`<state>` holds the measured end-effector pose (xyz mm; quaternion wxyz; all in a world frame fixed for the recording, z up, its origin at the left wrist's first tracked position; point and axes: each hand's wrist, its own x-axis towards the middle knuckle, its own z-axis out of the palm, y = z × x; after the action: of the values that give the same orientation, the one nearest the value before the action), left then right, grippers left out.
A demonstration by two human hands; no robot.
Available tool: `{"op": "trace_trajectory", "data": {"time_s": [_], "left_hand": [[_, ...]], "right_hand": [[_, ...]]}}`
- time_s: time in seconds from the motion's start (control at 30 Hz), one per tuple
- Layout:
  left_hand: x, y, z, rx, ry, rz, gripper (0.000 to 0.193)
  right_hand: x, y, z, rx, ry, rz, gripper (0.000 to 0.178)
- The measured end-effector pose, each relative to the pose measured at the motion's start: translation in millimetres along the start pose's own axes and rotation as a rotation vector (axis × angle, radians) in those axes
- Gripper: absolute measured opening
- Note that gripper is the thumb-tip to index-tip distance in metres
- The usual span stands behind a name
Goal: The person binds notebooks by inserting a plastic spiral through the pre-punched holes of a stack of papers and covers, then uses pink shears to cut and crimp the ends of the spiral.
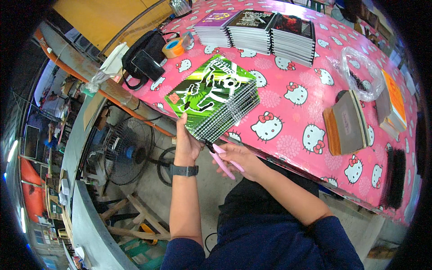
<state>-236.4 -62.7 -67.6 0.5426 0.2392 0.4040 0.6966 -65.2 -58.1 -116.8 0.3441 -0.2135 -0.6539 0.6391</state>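
Note:
My left hand (186, 143) grips the near corner of a stack of spiral-bound notebooks (198, 96), its thumb on top. Their covers are green with a soccer player, and the black wire coils line the right side. The far part of the stack lies on the pink table. In my right hand (243, 161) is a pair of pliers with pink handles (228, 165), fingers wrapped round them. The dark jaws are at the near end of the coils; whether they bite on a wire I cannot tell.
Three stacks of spiral notebooks (292, 38) stand at the table's far side. A black bag (144, 56) and a tape roll (173, 47) lie far left. Rightward are a plastic-wrapped roll (375, 85), a worn pad block (346, 123) and black coils (394, 177). A fan (128, 150) stands left below.

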Motion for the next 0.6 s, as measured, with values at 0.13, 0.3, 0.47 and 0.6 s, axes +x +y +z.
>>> {"op": "trace_trajectory", "data": {"time_s": [0.13, 0.3, 0.47, 0.6], "left_hand": [[0.1, -1.1, -2.9, 0.025, 0.031, -0.045, 0.058], [0.4, -2.2, -3.0, 0.050, 0.012, -0.014, 0.059], [-0.3, -2.3, -0.4, 0.051, 0.017, -0.012, 0.061], [-0.8, -4.1, 1.6, 0.052, 0.065, -0.011, 0.060]], "right_hand": [[-8.1, -5.9, -4.1, -0.254, 0.028, -0.171, 0.049], [-10.8, -11.9, -4.5, -0.706, 0.144, -0.297, 0.055], [-7.9, -12.9, -3.7, -0.831, 0.165, -0.380, 0.055], [-3.4, -5.4, -7.6, -0.904, 0.152, -0.444, 0.051]]}}
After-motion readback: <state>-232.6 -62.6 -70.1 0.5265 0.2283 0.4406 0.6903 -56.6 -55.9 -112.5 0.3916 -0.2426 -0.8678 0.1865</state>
